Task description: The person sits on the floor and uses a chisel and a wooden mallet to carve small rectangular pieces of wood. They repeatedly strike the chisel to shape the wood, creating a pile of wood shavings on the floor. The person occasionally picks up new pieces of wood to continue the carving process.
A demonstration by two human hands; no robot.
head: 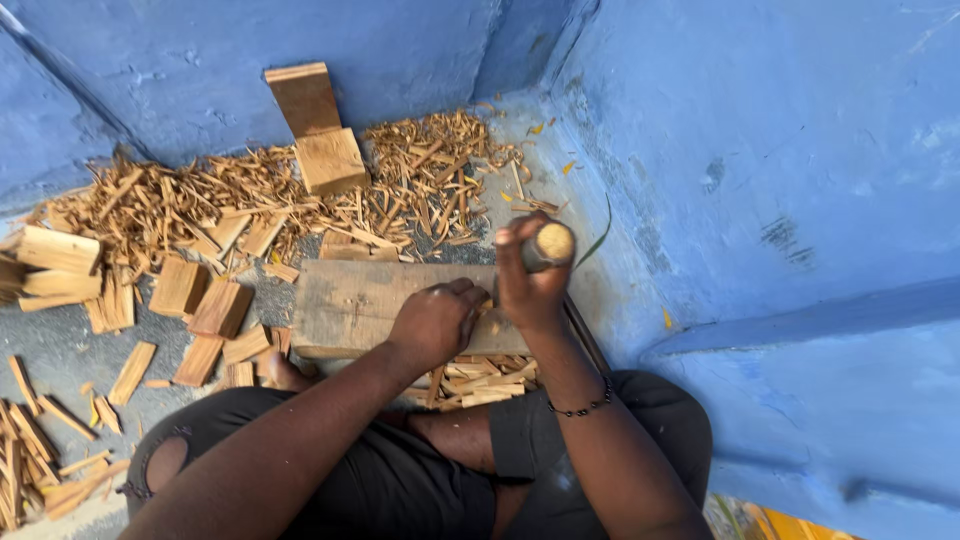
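Two hands are seen at work over a wooden block point(350, 300) laid on the floor point(60, 345) between the knees. The right hand point(530, 285) is closed around a tool handle point(548, 245), whose round butt end is turned up toward the camera; the blade cannot be seen. The left hand point(435, 322) is curled, fingers down, on the near right part of the block, just beside the right hand; whether a piece of wood is pinched under it cannot be told.

Much splitting appears to be done already: a wide heap of thin splinters point(420, 180) is spread along the far wall, and a smaller pile of split sticks point(480, 380) lies near the block's near edge, by the legs. More sticks point(30, 460) are gathered at the near left. Work seems to be left, as about ten uncut short slabs point(200, 310) are scattered at the left. One square chunk point(330, 160) is propped with a board point(303, 97) against the far wall. One bead bracelet point(580, 408) is worn on the right wrist.
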